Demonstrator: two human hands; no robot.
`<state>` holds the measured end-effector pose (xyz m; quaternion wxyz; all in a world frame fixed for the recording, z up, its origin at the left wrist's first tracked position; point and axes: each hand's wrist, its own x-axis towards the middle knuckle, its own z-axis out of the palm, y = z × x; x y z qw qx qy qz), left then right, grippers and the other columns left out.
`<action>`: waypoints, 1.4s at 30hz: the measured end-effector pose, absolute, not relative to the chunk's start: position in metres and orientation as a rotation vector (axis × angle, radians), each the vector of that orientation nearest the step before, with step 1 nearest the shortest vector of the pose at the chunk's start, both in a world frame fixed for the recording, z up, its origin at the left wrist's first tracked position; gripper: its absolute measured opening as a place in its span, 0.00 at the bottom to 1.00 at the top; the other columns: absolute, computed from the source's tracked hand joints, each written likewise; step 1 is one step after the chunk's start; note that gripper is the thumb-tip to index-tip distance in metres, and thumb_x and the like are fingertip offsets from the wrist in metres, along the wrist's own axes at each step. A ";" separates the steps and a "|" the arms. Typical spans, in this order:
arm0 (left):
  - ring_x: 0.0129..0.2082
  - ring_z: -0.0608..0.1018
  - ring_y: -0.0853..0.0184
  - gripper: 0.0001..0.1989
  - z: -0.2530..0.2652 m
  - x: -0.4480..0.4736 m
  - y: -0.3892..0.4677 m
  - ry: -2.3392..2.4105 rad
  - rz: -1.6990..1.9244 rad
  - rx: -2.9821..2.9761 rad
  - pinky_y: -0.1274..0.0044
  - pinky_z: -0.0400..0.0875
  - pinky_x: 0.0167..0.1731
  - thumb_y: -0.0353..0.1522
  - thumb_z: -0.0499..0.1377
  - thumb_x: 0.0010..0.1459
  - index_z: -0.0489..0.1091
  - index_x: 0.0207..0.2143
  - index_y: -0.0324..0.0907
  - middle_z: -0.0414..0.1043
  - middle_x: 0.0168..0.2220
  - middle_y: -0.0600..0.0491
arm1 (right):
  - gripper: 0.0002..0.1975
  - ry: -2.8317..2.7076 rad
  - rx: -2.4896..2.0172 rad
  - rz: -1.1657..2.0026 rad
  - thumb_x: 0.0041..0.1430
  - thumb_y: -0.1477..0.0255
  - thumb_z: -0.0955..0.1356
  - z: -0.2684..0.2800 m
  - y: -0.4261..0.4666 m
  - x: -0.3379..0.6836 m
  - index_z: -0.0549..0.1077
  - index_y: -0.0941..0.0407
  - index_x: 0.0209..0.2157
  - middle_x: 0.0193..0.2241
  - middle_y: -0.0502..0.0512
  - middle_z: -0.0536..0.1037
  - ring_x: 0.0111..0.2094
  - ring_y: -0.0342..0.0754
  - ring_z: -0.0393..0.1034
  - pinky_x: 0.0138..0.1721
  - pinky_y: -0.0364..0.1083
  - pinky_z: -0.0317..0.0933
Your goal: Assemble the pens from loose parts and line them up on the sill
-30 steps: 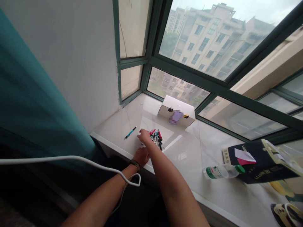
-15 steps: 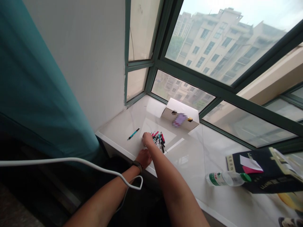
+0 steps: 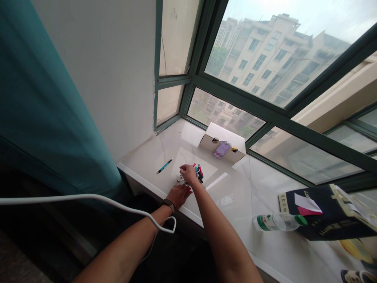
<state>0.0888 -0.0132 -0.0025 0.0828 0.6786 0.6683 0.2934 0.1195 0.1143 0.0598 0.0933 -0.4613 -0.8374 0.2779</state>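
A small pile of pens (image 3: 200,173), red, teal, black and white, lies on the white marbled sill (image 3: 226,188). My right hand (image 3: 188,174) is over the pile's left side, fingers curled in; whatever they grip is too small to make out. Just below it is my left hand (image 3: 177,195), with a dark band (image 3: 169,204) on the wrist. Its fingers are closed around a red pen (image 3: 188,190), of which only a short piece shows. To the left of both hands, a single blue and black pen (image 3: 165,166) lies apart on the sill.
Behind the pens stands a white box (image 3: 225,135) by the window. At right a clear bottle with a green cap (image 3: 279,222) lies against a dark paper bag (image 3: 324,212). A white cable (image 3: 118,206) hangs across the near left. A teal curtain (image 3: 50,98) borders the sill.
My right hand has moved slightly right and down over the pens. My left hand has turned a little, and a red pen piece now shows at its fingers.
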 end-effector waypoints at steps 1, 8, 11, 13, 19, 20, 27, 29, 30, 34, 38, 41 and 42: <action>0.36 0.75 0.61 0.17 -0.002 0.089 -0.013 2.005 0.879 2.026 0.69 0.64 0.37 0.41 0.45 0.67 0.70 0.42 0.43 0.74 0.38 0.47 | 0.13 -2.383 -1.351 0.919 0.55 0.75 0.66 0.064 0.114 0.132 0.78 0.58 0.41 0.35 0.55 0.81 0.36 0.46 0.75 0.40 0.43 0.66; 0.33 0.74 0.63 0.20 -0.002 0.090 -0.013 2.040 0.885 2.042 0.72 0.62 0.34 0.43 0.43 0.67 0.70 0.39 0.44 0.73 0.36 0.49 | 0.10 -2.192 -1.168 1.085 0.55 0.68 0.68 0.086 0.075 0.215 0.79 0.55 0.37 0.33 0.54 0.81 0.34 0.48 0.74 0.37 0.45 0.68; 0.33 0.73 0.64 0.21 -0.003 0.089 -0.013 2.030 0.875 2.074 0.73 0.61 0.34 0.43 0.42 0.68 0.70 0.40 0.44 0.73 0.36 0.49 | 0.08 -2.327 -1.105 0.956 0.57 0.70 0.68 0.092 0.057 0.227 0.79 0.53 0.36 0.34 0.53 0.80 0.36 0.47 0.73 0.39 0.44 0.67; 0.34 0.73 0.64 0.21 -0.004 0.090 -0.013 2.025 0.880 2.076 0.73 0.60 0.34 0.43 0.41 0.68 0.70 0.41 0.44 0.73 0.35 0.50 | 0.09 -2.382 -1.059 0.928 0.58 0.71 0.67 0.093 0.052 0.228 0.79 0.52 0.37 0.36 0.52 0.79 0.36 0.46 0.73 0.38 0.43 0.67; 0.32 0.73 0.65 0.21 -0.004 0.090 -0.013 2.035 0.876 2.085 0.73 0.60 0.33 0.43 0.41 0.68 0.71 0.43 0.45 0.73 0.35 0.50 | 0.10 -2.375 -1.049 0.895 0.58 0.72 0.67 0.093 0.052 0.225 0.80 0.52 0.38 0.39 0.54 0.76 0.36 0.46 0.73 0.38 0.44 0.68; 0.32 0.73 0.65 0.21 -0.004 0.090 -0.013 2.038 0.876 2.086 0.73 0.60 0.33 0.43 0.41 0.68 0.71 0.43 0.45 0.73 0.35 0.50 | 0.09 -2.379 -1.046 0.891 0.58 0.72 0.67 0.093 0.052 0.225 0.80 0.52 0.38 0.39 0.54 0.76 0.36 0.46 0.73 0.38 0.44 0.68; 0.32 0.73 0.65 0.21 -0.001 0.091 -0.014 2.049 0.900 2.089 0.72 0.59 0.32 0.42 0.41 0.68 0.71 0.38 0.44 0.73 0.34 0.50 | 0.14 -2.357 -1.046 0.957 0.56 0.73 0.68 0.087 0.048 0.232 0.77 0.51 0.45 0.40 0.54 0.77 0.35 0.45 0.73 0.40 0.45 0.68; 0.31 0.73 0.65 0.21 0.000 0.091 -0.014 2.057 0.891 2.088 0.72 0.59 0.32 0.43 0.42 0.68 0.71 0.37 0.44 0.73 0.34 0.50 | 0.18 -2.286 -1.066 0.989 0.55 0.72 0.68 0.084 0.051 0.235 0.73 0.52 0.49 0.40 0.53 0.77 0.34 0.45 0.73 0.40 0.46 0.68; 0.31 0.73 0.65 0.21 0.000 0.091 -0.014 2.056 0.888 2.088 0.73 0.59 0.32 0.43 0.42 0.68 0.71 0.37 0.44 0.73 0.34 0.50 | 0.19 -2.236 -1.107 0.990 0.56 0.70 0.68 0.081 0.054 0.237 0.72 0.52 0.50 0.39 0.53 0.78 0.33 0.45 0.74 0.40 0.46 0.68; 0.31 0.73 0.65 0.21 0.000 0.091 -0.014 2.029 0.905 2.079 0.73 0.59 0.32 0.44 0.43 0.67 0.71 0.37 0.44 0.72 0.35 0.50 | 0.15 -2.043 -1.482 0.901 0.61 0.67 0.62 0.062 0.068 0.241 0.71 0.56 0.46 0.34 0.54 0.78 0.30 0.45 0.74 0.36 0.44 0.67; 0.31 0.72 0.66 0.21 -0.002 0.091 -0.013 2.012 0.923 2.042 0.73 0.60 0.33 0.44 0.43 0.67 0.71 0.35 0.44 0.72 0.34 0.50 | 0.09 -2.132 -1.788 0.832 0.57 0.69 0.65 0.039 0.075 0.235 0.74 0.57 0.37 0.32 0.56 0.79 0.35 0.49 0.75 0.38 0.44 0.65; 0.31 0.72 0.66 0.21 -0.003 0.091 -0.013 2.015 0.913 2.043 0.73 0.60 0.33 0.44 0.43 0.67 0.71 0.36 0.44 0.71 0.34 0.50 | 0.08 -2.185 -1.847 0.742 0.55 0.70 0.66 0.032 0.077 0.226 0.74 0.57 0.36 0.33 0.58 0.79 0.38 0.51 0.74 0.39 0.45 0.63; 0.31 0.72 0.66 0.21 -0.004 0.091 -0.012 2.017 0.910 2.046 0.73 0.60 0.33 0.44 0.43 0.67 0.71 0.36 0.44 0.71 0.34 0.50 | 0.08 -2.171 -1.852 0.694 0.56 0.70 0.65 0.032 0.078 0.223 0.73 0.57 0.37 0.33 0.58 0.79 0.38 0.52 0.74 0.40 0.45 0.63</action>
